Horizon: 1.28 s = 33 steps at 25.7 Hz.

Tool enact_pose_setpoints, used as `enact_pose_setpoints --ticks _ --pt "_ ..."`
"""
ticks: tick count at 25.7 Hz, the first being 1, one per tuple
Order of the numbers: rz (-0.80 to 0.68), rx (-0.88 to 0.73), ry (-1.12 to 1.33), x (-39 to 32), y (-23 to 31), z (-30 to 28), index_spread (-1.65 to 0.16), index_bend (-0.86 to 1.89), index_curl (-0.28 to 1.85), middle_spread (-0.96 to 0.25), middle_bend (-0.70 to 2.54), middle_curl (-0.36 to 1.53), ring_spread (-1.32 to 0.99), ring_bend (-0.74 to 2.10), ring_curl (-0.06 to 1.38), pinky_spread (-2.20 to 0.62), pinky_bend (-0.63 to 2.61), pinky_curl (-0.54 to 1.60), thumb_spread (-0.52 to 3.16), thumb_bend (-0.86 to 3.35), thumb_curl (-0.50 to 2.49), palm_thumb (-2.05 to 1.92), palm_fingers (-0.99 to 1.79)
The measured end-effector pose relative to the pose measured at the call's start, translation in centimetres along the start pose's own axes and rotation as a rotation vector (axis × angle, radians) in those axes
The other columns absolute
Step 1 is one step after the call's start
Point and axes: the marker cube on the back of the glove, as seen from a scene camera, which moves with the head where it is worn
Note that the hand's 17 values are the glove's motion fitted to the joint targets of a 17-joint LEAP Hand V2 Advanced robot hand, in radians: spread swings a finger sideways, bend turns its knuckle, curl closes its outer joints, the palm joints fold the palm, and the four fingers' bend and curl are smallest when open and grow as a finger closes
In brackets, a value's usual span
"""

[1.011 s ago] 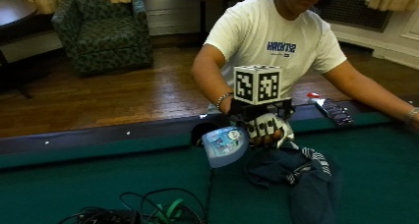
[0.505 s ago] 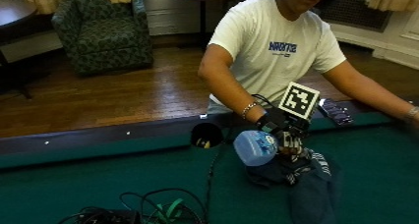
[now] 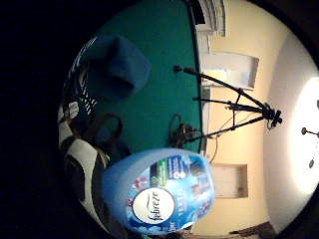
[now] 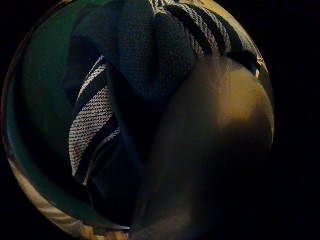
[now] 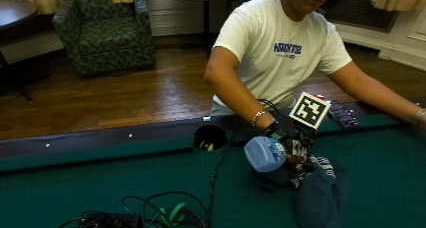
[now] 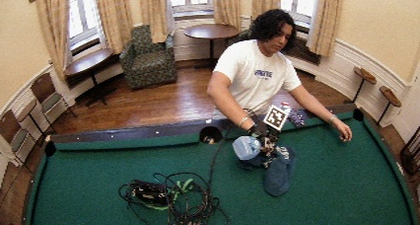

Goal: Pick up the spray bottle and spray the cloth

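Observation:
My gloved right hand (image 5: 291, 138) grips a light blue spray bottle (image 5: 265, 154) and holds it tipped over, its base towards the outside camera. Directly beneath and beside it lies a dark blue cloth with white stripes (image 5: 319, 190), bunched on the green felt table (image 5: 100, 188). In the little finger side palm view the spray bottle (image 3: 162, 194) with its label fills the near part, the cloth (image 3: 117, 67) lying on the felt beyond. The thumb side palm view shows the striped cloth (image 4: 130, 75) close by, next to the bottle's blurred body (image 4: 210, 150). In the wide outside view the hand (image 6: 263, 136) holds the bottle (image 6: 247, 147) over the cloth (image 6: 277, 173).
A bundle of black cables and a small device (image 5: 133, 218) lies on the felt at the near left. The table's dark rail (image 5: 100, 140) with a corner pocket (image 5: 210, 137) runs behind the hand. The person's bare left hand (image 6: 342, 132) rests on the felt to the right.
My hand has carried the bottle to the right and tipped it further over the cloth. The cloth stays where it was.

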Motion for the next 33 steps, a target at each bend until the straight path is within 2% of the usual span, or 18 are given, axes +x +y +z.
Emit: enact_pose_setpoints --ticks 2,7,13,19,26,33 --pt "0.007 -0.001 -0.014 -0.1 0.0 -0.1 -0.27 0.36 0.58 -0.19 0.64 0.56 -0.19 0.77 0.49 -0.32 0.45 0.43 0.25 -0.03 0.79 0.94 1.39" --pt "0.124 0.022 0.13 2.3 0.1 -0.3 -0.27 0.36 0.59 -0.19 0.65 0.56 -0.19 0.77 0.49 -0.32 0.45 0.43 0.25 -0.03 0.8 0.94 1.38" --pt "0.25 0.138 0.086 6.6 2.2 -3.1 -0.27 0.35 0.59 -0.2 0.65 0.56 -0.19 0.77 0.49 -0.32 0.45 0.43 0.24 -0.03 0.81 0.94 1.38" --pt "0.441 0.324 -0.067 11.7 5.1 -5.5 -0.27 0.35 0.59 -0.2 0.65 0.56 -0.19 0.77 0.49 -0.31 0.45 0.43 0.24 -0.03 0.81 0.94 1.39" --pt "0.655 0.495 -0.322 15.0 7.9 -5.2 -0.27 0.35 0.59 -0.2 0.65 0.55 -0.19 0.77 0.49 -0.31 0.45 0.43 0.24 -0.03 0.82 0.94 1.39" --pt "0.807 0.675 -0.725 16.6 9.6 -3.8 -0.28 0.35 0.59 -0.2 0.65 0.55 -0.19 0.77 0.49 -0.32 0.45 0.43 0.25 -0.03 0.83 0.94 1.39"
